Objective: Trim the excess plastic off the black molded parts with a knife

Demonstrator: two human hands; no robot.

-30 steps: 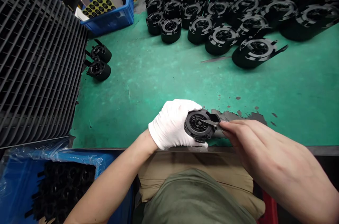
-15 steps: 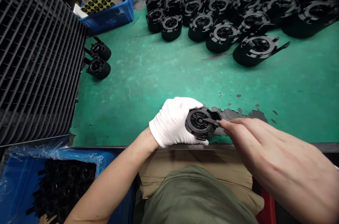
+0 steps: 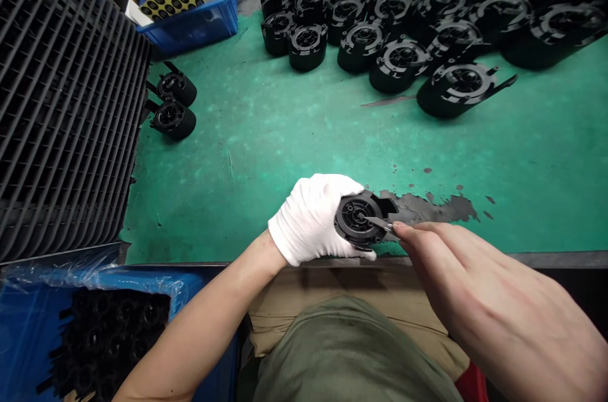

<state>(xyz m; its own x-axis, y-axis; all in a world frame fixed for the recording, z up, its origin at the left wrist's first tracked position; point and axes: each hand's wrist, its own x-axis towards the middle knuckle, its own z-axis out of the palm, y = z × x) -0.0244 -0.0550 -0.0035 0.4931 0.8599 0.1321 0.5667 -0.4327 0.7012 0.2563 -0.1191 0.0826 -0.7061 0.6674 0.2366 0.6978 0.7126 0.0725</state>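
Note:
My left hand (image 3: 311,218), in a white glove, is wrapped round a round black plastic part (image 3: 357,220) and holds it face up near the front edge of the green table (image 3: 294,136). My bare right hand (image 3: 479,301) pinches a small thin blade (image 3: 377,223) whose tip rests on the middle of the part's face. Both hands sit close together just above the table edge.
Several similar black round parts (image 3: 403,16) stand in rows at the back, and two more (image 3: 171,104) lie at the left. A black slatted grille (image 3: 61,104) covers the left side. A blue bin (image 3: 194,3) stands at the back left; a plastic-lined blue bin of parts (image 3: 95,332) at the lower left.
The hands keep their hold; the blade tip has shifted slightly on the part's face and the right hand has drawn a little lower. The view has tilted slightly.

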